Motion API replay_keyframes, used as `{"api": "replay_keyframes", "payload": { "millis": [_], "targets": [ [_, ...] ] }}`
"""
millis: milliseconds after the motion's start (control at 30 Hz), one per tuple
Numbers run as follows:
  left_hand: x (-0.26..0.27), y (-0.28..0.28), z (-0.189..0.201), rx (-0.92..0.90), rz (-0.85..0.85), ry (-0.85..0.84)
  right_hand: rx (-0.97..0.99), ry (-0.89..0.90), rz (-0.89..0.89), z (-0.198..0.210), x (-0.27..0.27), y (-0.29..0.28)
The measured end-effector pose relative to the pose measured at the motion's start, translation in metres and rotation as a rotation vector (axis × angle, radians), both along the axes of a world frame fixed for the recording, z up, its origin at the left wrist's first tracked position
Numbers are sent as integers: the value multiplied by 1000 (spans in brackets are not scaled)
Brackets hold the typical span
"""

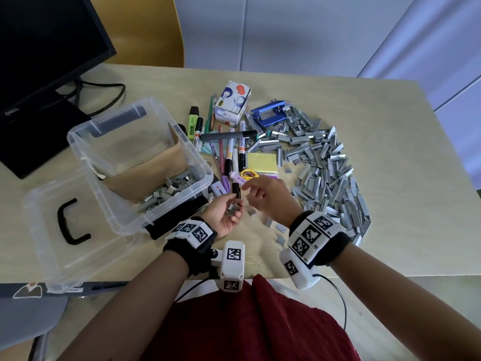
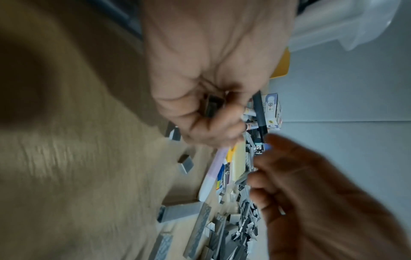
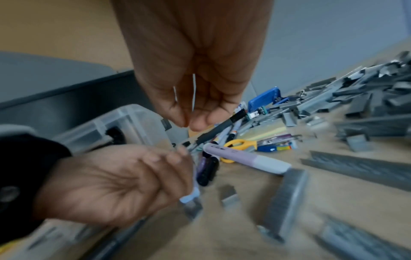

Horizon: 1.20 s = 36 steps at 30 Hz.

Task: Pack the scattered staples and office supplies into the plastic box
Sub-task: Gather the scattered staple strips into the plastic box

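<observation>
My left hand (image 1: 229,212) is turned palm up beside the clear plastic box (image 1: 201,162), its fingers curled round a few grey staple strips (image 1: 232,211); the left wrist view shows a strip (image 2: 211,107) tucked in the palm. Just to its right my right hand (image 1: 253,191) hovers with fingers relaxed, and I see nothing gripped in it (image 3: 189,121). The box holds a layer of staples (image 1: 169,191) and a cardboard divider. A big staple pile (image 1: 325,165) curves across the right of the table. Several loose strips (image 1: 269,221) lie under my right wrist.
Markers and pens (image 1: 229,152), yellow scissors (image 1: 248,174), sticky notes (image 1: 261,161), a blue hole punch (image 1: 270,113) and a small carton (image 1: 233,104) lie between box and pile. The box lid (image 1: 46,230) sits front left. A monitor (image 1: 39,61) stands back left.
</observation>
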State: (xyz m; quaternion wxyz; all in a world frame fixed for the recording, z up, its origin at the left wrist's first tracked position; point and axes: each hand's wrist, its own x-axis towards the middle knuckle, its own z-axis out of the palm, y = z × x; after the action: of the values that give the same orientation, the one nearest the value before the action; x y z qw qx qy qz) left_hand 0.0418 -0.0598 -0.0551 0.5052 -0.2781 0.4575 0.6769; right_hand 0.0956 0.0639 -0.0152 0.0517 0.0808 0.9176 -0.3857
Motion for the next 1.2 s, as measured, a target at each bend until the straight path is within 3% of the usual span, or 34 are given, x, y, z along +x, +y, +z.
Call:
{"api": "replay_keyframes", "payload": {
  "millis": [167,333,500,600,733,833,967,1067,1200],
  "targets": [
    [-1,-12,-9,-43,98,-3,294,-262,209,-20,-4,1],
    [2,-20,-11,-83,159,4,391,-326,274,-31,-3,-8],
    [8,-22,-14,-128,155,17,263,-230,156,-18,-7,-10],
    [9,-21,-13,-63,156,-18,74,-147,197,3,-9,-23],
    [9,-19,-7,-96,127,7,-14,-115,187,8,-17,-29],
    [7,-24,-10,-131,77,5,44,-119,99,-3,-23,-22],
    [8,-30,-13,-172,90,129,220,-321,234,-23,-16,-23],
    [7,-33,-14,-137,132,81,280,-335,282,-33,-10,-27],
    [9,-29,-15,-172,190,78,242,-301,211,-27,-12,-23]
  ]
}}
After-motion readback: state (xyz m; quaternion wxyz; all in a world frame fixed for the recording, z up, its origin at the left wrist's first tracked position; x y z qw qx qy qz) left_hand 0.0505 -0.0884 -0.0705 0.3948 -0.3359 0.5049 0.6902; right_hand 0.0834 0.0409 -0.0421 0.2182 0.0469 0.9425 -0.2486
